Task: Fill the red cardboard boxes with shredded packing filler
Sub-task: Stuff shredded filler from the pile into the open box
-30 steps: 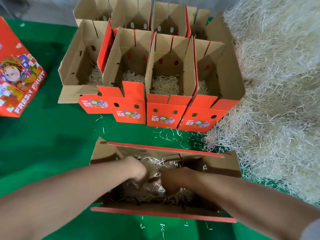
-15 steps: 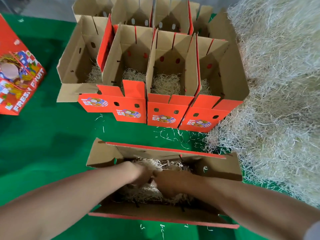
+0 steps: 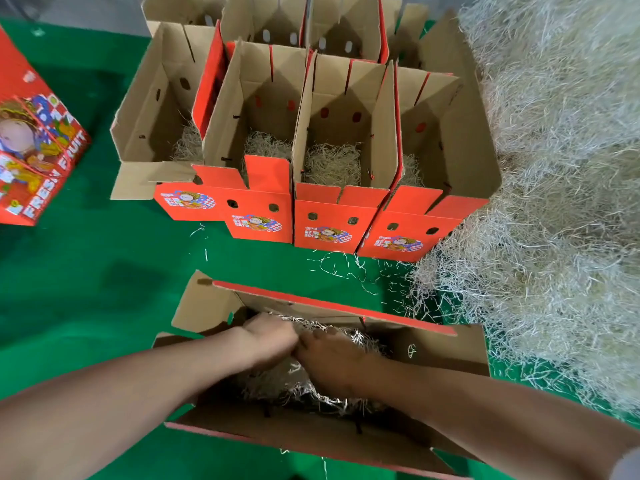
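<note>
While both forearms reach in from 6 o'clock, the left hand (image 3: 270, 336) and the right hand (image 3: 332, 362) meet inside the nearest box (image 3: 446, 355), a red carton with brown inner walls and its flaps spread open. A bed of shredded filler (image 3: 284, 386) lies in the bottom of this box, under and around both hands. The left hand's fingers curl down and clutch a tuft of it. The right hand shows only its back, touching the left at the knuckles. Its fingers are blurred and sunk in the strands, so I cannot tell whether they grasp anything.

Past the box's far flap, toward 12 o'clock, loose strands (image 3: 346, 268) lie scattered on the green surface (image 3: 86, 289). Beyond them stands a row of four open boxes (image 3: 325, 233), side by side with red printed fronts facing the camera. Each has a low layer of pale filler in its bottom. Behind that row, farther toward 12 o'clock, more open boxes (image 3: 263, 19) stand with brown insides showing, and I cannot see what they contain.

From 1 to 4 o'clock a large heap of filler (image 3: 554, 168) rises, pressing against the rightmost box of the row. At 10 o'clock, well apart from the others, a closed printed box (image 3: 38, 161) marked "FRESH FRUIT" sits on the green surface.
</note>
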